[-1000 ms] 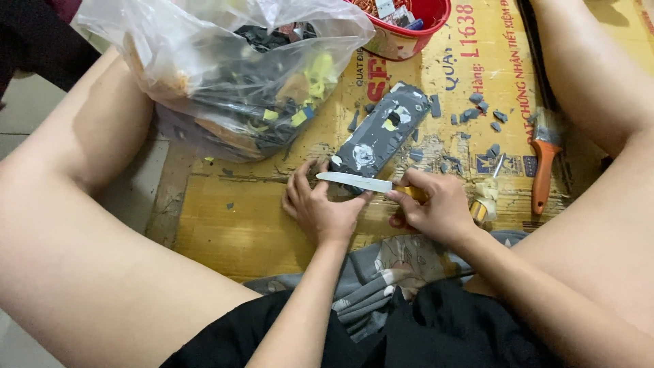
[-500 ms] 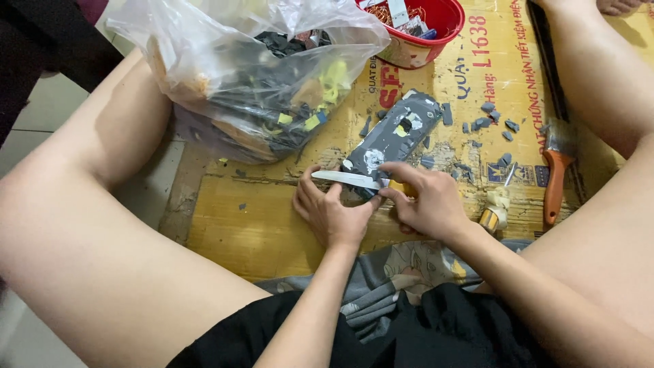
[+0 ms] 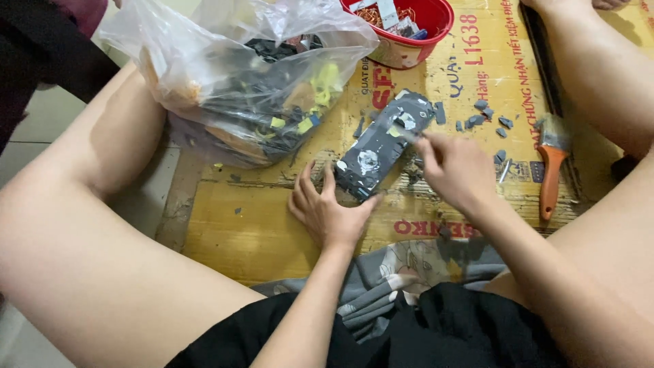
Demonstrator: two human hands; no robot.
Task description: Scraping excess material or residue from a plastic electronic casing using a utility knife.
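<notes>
- Dark grey plastic casing (image 3: 383, 144) is lying slantwise on yellow printed cardboard (image 3: 272, 232) on the floor, between the person's legs.
- Left hand (image 3: 325, 212) is pressing spread, open fingers flat against its near end, gripping nothing.
- Right hand (image 3: 455, 169) is blurring above its far side, fingers curled; what they are holding, I cannot tell.
- Clear plastic bag (image 3: 238, 82) of black and yellow parts is sitting left; red bowl (image 3: 409, 31) beyond; orange-handled brush (image 3: 550, 170) and grey chips (image 3: 487, 119) right.
</notes>
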